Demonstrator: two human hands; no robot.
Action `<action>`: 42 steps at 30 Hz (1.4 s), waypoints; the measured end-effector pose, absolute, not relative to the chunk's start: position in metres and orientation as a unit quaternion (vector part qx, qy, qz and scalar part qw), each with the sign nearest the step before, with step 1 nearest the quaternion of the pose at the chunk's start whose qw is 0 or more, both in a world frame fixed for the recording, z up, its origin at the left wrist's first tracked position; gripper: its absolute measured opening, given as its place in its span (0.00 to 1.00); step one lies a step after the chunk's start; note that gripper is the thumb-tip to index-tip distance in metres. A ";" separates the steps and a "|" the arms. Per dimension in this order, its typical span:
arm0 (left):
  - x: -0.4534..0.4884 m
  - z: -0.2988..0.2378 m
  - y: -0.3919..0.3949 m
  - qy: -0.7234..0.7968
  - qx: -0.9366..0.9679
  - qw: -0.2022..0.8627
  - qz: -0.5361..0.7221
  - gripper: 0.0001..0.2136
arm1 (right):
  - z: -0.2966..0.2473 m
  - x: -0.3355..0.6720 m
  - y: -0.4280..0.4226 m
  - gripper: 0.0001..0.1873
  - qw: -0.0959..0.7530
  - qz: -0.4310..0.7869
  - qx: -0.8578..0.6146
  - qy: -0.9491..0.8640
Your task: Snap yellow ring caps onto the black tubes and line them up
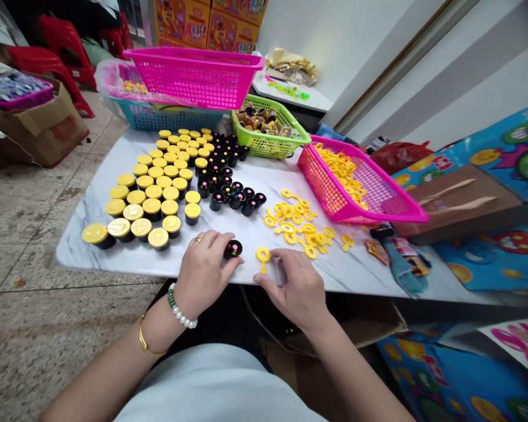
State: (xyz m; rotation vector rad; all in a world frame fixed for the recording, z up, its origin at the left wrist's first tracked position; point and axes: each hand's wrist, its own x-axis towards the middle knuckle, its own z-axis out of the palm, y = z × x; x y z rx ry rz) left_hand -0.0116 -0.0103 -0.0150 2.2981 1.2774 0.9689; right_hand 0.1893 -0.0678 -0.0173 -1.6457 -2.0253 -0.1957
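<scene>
Near the table's front edge, my left hand (pixel 206 264) grips a small black cup (pixel 233 249) between thumb and fingers, its open top showing small coloured bits inside. Just right of it, my right hand (pixel 297 284) pinches a yellow plastic ring piece (pixel 263 255) with a short stem. A gap separates the ring piece from the cup. Beyond my left hand stand rows of black cups with yellow lids (pixel 152 206). Beside these is a group of lidless black cups (pixel 237 199). Loose yellow ring pieces (pixel 297 220) lie scattered past my right hand.
A pink basket (pixel 378 187) of yellow pieces stands on the right. At the back are a green basket (pixel 270 143) of small cups and a stacked pink basket (pixel 193 76) over a blue one (pixel 167 117). An opened carton (pixel 466 202) with wooden sticks sits far right.
</scene>
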 end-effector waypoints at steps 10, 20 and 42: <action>-0.015 -0.017 -0.009 0.458 0.806 0.176 0.330 0.10 | 0.005 0.183 -0.044 0.10 0.291 0.126 -0.583 -0.748; -0.015 -0.019 -0.009 0.470 0.811 0.172 0.304 0.11 | 0.033 0.169 -0.012 0.15 0.237 0.142 -0.436 -0.857; -0.016 -0.015 -0.010 0.469 0.828 0.158 0.262 0.09 | 0.028 0.166 -0.013 0.13 0.258 0.137 -0.459 -0.839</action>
